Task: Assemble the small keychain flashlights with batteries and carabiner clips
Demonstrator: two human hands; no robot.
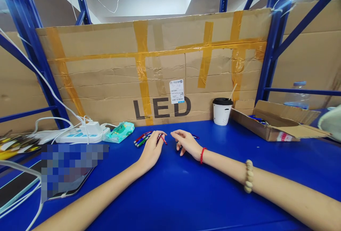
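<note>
Near the centre of the frame, I had my left hand (152, 148) palm down on the blue bench (170, 195), its fingertips at a slanted red pen (164, 139); I couldn't tell whether they gripped it or merely touched it. A small cluster of coloured pens (141, 140) lay just beside that hand, on its left. My right hand (188, 143), just right of centre, was loosely curled and relaxed, with nothing visible in its fingers; a dark purple pen (195, 137) lay right behind it. Farther right I saw a lidded paper cup (221, 113) and an open cardboard box (262, 131); left of the cluster sat a turquoise tissue pack (120, 132).
</note>
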